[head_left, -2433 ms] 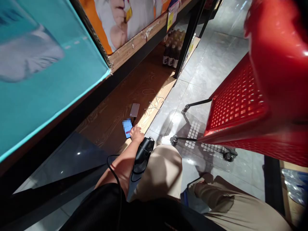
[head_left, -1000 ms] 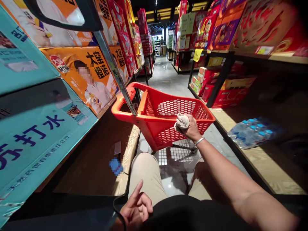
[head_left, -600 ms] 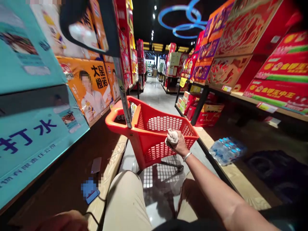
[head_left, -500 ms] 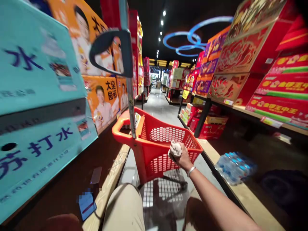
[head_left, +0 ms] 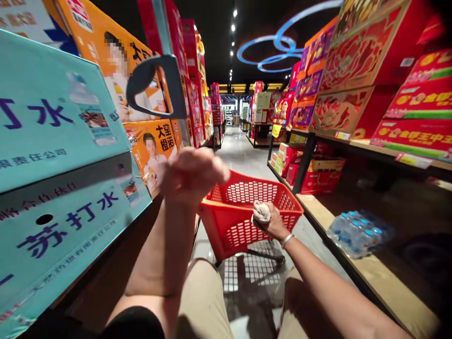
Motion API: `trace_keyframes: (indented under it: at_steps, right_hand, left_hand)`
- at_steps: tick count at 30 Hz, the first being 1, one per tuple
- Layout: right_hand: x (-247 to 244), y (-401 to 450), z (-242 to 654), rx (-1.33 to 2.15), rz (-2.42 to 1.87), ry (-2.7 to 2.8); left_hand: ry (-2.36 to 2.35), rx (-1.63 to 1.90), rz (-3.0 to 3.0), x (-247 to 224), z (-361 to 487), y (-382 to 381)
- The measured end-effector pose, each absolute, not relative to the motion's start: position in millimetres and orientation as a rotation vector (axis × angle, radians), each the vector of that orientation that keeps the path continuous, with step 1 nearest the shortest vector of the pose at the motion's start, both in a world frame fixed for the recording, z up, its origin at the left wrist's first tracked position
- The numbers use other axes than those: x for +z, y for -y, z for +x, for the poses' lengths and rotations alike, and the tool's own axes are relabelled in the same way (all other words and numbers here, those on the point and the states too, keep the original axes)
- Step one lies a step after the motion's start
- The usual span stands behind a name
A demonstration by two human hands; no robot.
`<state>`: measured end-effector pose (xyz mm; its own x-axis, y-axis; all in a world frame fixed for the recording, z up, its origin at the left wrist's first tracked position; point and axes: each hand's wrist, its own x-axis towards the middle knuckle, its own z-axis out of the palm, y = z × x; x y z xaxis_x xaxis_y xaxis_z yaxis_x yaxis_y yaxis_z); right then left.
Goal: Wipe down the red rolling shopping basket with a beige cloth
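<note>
My right hand (head_left: 271,225) is closed around a crumpled white cloth (head_left: 262,211) and rests on the near rim of a red plastic shopping cart (head_left: 247,214) standing in the aisle. My left hand (head_left: 192,175) is raised in front of me, blurred, its fingers curled near the cart's grey handle pole (head_left: 158,87). Whether it holds anything cannot be made out. My knees in beige trousers (head_left: 201,301) show at the bottom.
Teal cartons (head_left: 60,188) and orange cartons (head_left: 148,146) fill the left shelf. Red gift boxes (head_left: 353,84) line the right shelves, with a pack of water bottles (head_left: 356,233) on the low wooden shelf. The grey tiled aisle (head_left: 240,150) runs ahead.
My left hand came up from the phone on the low shelf to chest height in front of the cart. My view rose from the floor to the aisle. The right hand stayed on the cart rim.
</note>
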<state>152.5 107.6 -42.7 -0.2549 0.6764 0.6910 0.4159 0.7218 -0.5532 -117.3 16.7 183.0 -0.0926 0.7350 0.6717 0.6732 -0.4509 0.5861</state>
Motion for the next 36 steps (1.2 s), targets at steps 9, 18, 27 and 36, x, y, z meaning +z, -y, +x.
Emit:
trace_keyframes:
  at_steps: [9,18,27,36]
  right_hand:
    - [-32,-108,154,0.573,-0.842,1.874]
    - [30,-78,56,0.484,-0.306,1.921]
    - [9,-102,104,0.432,-0.609,2.209]
    - [-3,-109,142,0.229,-0.911,2.066]
  left_hand:
    - [-2.247,0.272,2.746,85,-122,-2]
    - [-2.207,0.065,2.849,79,-130,-6]
    - [-2.208,0.196,3.08,64,-136,-4]
    - [-2.166,0.624,2.922,51,-130,-6]
